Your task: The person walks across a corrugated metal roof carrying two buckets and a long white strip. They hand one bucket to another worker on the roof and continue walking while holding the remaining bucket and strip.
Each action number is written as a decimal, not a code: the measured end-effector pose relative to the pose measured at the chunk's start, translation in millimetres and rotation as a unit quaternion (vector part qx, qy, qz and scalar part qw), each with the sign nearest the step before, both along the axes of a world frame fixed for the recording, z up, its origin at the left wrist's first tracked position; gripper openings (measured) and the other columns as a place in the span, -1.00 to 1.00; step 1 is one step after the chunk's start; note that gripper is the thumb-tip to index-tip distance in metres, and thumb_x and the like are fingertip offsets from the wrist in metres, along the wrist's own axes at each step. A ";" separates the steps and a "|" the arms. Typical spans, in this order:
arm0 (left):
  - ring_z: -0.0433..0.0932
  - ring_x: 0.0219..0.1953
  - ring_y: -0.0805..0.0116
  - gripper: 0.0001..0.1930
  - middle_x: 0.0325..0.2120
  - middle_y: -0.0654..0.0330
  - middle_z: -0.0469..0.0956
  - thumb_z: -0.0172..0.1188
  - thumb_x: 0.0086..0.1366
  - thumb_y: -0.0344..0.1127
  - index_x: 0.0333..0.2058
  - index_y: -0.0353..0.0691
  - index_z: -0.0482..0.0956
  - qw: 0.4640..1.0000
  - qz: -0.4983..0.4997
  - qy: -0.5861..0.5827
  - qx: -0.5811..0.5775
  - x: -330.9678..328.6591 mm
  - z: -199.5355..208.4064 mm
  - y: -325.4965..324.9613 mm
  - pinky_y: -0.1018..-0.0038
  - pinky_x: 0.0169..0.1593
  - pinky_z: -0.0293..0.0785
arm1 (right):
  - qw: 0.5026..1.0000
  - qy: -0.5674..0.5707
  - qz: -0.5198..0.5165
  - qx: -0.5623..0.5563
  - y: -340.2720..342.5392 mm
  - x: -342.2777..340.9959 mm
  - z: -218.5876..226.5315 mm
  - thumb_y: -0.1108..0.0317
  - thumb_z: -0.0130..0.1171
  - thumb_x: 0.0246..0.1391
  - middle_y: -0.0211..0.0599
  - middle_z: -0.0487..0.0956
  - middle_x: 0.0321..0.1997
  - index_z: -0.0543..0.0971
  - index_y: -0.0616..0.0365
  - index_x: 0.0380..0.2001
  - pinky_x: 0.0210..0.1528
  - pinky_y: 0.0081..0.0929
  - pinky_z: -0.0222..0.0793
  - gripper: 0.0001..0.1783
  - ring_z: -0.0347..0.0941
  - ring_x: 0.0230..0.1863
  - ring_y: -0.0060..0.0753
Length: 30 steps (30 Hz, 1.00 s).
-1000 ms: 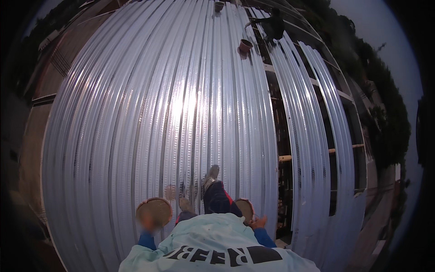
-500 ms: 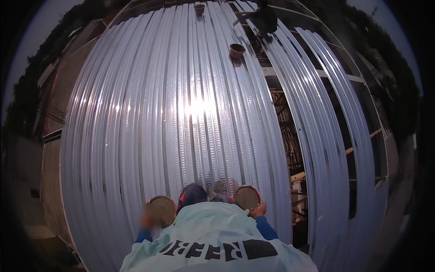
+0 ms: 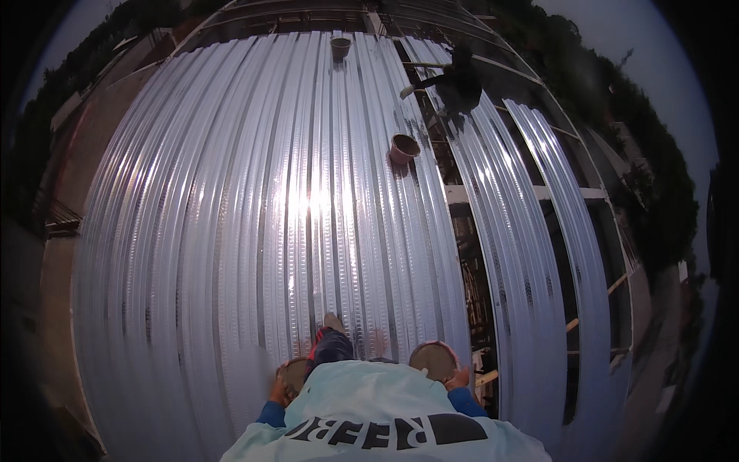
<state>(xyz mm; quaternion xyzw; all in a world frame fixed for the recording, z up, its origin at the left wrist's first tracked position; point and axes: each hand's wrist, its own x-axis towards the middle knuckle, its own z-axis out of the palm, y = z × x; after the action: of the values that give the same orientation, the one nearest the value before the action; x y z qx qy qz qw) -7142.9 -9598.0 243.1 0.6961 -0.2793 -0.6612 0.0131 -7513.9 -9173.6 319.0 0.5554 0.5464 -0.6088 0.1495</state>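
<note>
At my left side a round bucket, filled with a grey-brown, mud-like mix, hangs from my left hand. The fingers are closed at its rim, and my clothing partly covers this bucket. A second bucket with a similar fill is at my right side. My right hand is closed at its outer edge. Both buckets are carried close beside my legs, above the ribbed metal sheets. One shoe shows ahead of the left bucket.
A reddish bucket stands ahead on the sheets, and another bucket stands farther off. A person in dark clothes crouches at the far right. Open gaps between sheets run along my right. Sunlight glares off the metal.
The standing buckets and the crouching person now appear lower and nearer. My left foot has come forward. Both carried buckets sit lower in view, and the left one is more covered.
</note>
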 end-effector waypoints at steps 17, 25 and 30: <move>0.18 -0.72 0.40 -0.52 -0.77 0.35 0.17 -0.08 0.38 0.12 -0.67 0.03 0.25 0.991 0.102 -0.044 -0.070 -286.5 12.3 -284.2 0.41 -0.59 0.24 | 0.994 -0.024 0.098 -0.034 -269.7 -323.0 -109.4 0.16 -0.10 0.07 -0.34 0.35 -0.22 0.37 -0.01 -0.24 -0.42 -0.25 0.20 -0.76 0.26 -0.35 -0.25; 0.07 -0.79 0.41 -0.50 -0.83 0.37 0.10 -0.07 0.36 0.17 -0.65 -0.01 0.23 0.996 0.082 -0.001 -0.024 -445.5 72.9 -400.0 0.42 -0.63 0.18 | 0.992 0.023 -0.009 -0.122 -426.8 -494.4 -66.0 0.33 -0.10 0.01 -0.50 0.16 -0.62 0.33 -0.03 -0.47 -0.50 -0.37 0.08 -0.97 -0.03 -0.70 -0.51; 0.09 -0.79 0.38 -0.49 -0.83 0.35 0.11 -0.06 0.36 0.17 -0.66 -0.02 0.23 0.997 0.073 -0.003 -0.016 -556.7 74.8 -457.0 0.43 -0.63 0.19 | 0.996 0.023 0.004 -0.088 -513.7 -605.6 -47.0 0.40 -0.08 -0.03 -0.47 0.17 -0.58 0.37 0.07 -0.39 -0.49 -0.35 0.13 -0.91 -0.04 -0.71 -0.51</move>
<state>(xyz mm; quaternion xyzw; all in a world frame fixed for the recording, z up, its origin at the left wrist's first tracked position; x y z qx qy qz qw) -7699.6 -10055.0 318.0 0.7164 -0.2383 -0.6518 0.0711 -8119.5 -9687.3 271.9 0.5237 0.4964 -0.6666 0.1870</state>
